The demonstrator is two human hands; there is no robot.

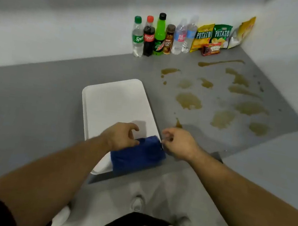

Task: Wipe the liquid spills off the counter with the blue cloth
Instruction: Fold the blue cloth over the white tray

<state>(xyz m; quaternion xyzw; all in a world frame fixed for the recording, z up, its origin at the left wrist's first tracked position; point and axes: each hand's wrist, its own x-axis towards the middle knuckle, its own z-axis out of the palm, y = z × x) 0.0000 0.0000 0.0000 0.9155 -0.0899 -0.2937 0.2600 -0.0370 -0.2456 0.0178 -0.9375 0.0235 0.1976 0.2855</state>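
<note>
The folded blue cloth (137, 153) lies on the near end of a white tray (115, 101), overhanging its near right edge. My left hand (121, 135) sits on the cloth's far left corner, thumb pressed on the fabric and fingers curled above it. At the far right corner, my right hand (178, 143) has its fingertips pinched together on the cloth. Brown liquid spills (189, 100) are spread in several patches over the right half of the grey counter (33, 98), with one small streak (178, 124) just beyond my right hand.
Several drink bottles (159, 35) stand in a row against the back wall. To their right, snack bags (220, 36) and a small red box (211, 49) fill the corner. The counter's front edge runs just below the tray.
</note>
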